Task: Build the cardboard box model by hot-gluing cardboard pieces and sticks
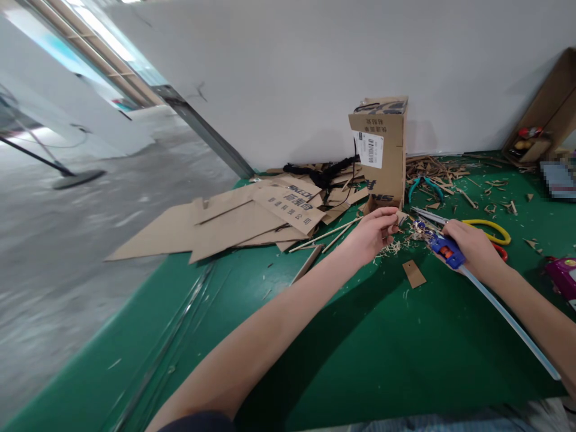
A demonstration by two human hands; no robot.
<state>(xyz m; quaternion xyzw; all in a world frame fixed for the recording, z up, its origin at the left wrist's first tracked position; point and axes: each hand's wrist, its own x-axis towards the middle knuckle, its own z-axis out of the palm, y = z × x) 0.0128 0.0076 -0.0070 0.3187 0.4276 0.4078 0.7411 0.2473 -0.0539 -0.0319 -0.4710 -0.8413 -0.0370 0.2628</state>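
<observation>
Head view. Left hand (pixel 378 233): fingers drawn narrow, pinching a small cardboard piece (pixel 402 217) at the fingertips. Right hand (pixel 472 247): closed around a blue glue gun (pixel 446 249), a long translucent glue stick (pixel 508 323) running out of its rear toward the right forearm. Gun's front end points at the left hand, near the cardboard piece; contact between the two cannot be told. Pale shavings (pixel 390 249) lie on the green table (pixel 351 354) just below the left hand.

Nearer the wearer, below the gun: a loose cardboard tag (pixel 414 274) with a small hole, flat on the table. Yellow-handled scissors (pixel 491 227) lie beyond the right hand, partly hidden by it; teal-handled pliers (pixel 425 188) farther back, among cardboard scraps (pixel 438 170).

Behind the left hand, a cardboard box (pixel 387 153) stands upright, white label on one face. To its left, flat cardboard sheets (pixel 240 222) overlap, some past the table edge; a black item (pixel 321 175) rests behind them. Thin sticks (pixel 324 234) lie between the sheets and the left hand.
</observation>
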